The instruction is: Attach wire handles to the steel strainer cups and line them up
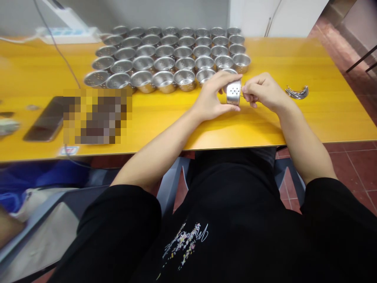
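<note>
My left hand (212, 98) grips a small perforated metal cup (233, 92) turned on its side, its holed bottom facing me. My right hand (263, 91) is closed in a pinch right beside the cup, on what looks like a thin wire piece at the cup's rim. Both hands hover just above the yellow table (294, 118), in front of several rows of matching metal cups (171, 55). A small pile of curved metal wire handles (297, 92) lies to the right of my right hand.
A dark phone (45, 120) and a blurred-out patch (97, 116) lie at the left of the table. A white power strip (69, 34) with cables sits at the back left. Red tiled floor (353, 165) shows on the right, beyond the table edge.
</note>
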`<state>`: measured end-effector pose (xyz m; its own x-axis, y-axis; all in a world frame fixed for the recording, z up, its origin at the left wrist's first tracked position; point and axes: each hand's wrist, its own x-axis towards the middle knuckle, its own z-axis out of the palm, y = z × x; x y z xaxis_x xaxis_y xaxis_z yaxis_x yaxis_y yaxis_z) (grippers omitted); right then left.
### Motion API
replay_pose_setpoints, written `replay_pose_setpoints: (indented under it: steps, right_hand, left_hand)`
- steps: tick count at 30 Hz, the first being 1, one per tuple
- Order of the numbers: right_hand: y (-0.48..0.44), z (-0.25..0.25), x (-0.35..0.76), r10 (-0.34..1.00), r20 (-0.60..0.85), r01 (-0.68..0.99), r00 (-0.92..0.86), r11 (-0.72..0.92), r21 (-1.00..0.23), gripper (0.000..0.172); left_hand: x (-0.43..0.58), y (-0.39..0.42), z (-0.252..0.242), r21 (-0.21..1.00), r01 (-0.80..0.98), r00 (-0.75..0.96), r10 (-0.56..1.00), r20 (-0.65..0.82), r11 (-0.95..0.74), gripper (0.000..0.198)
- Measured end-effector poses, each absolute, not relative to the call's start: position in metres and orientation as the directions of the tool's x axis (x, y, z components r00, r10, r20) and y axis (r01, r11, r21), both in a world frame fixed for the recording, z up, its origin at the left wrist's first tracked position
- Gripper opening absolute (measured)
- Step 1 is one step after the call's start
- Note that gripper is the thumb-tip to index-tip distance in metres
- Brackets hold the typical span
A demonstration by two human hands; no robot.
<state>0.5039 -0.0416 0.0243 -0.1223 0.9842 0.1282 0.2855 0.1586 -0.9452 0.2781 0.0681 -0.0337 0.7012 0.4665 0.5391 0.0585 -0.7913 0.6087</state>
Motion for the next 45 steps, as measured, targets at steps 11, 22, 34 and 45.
replay_pose_setpoints:
  steps: [11,22,34,45]
  right_hand:
    - [-0.042,0.026,0.504,0.987,0.126,0.273,-0.104,0.150,-0.950,0.050]
    - [-0.038,0.024,0.506,0.970,0.237,0.131,-0.054,0.242,-0.961,0.058]
    - [-0.039,0.022,0.507,0.956,0.235,0.176,-0.174,0.265,-0.948,0.058]
    - [-0.037,0.022,0.509,0.950,0.282,0.213,-0.135,0.306,-0.928,0.055]
  left_hand:
    - [0.277,0.062,-0.031,0.588,0.064,0.707,0.453,0.544,-0.807,0.108]
    - [0.282,0.082,-0.043,0.506,-0.049,0.626,0.368,0.688,-0.861,0.110]
    - [0.286,0.074,-0.046,0.540,-0.144,0.613,0.354,0.707,-0.829,0.104]
    - [0.286,0.068,-0.045,0.490,-0.162,0.596,0.311,0.740,-0.856,0.097]
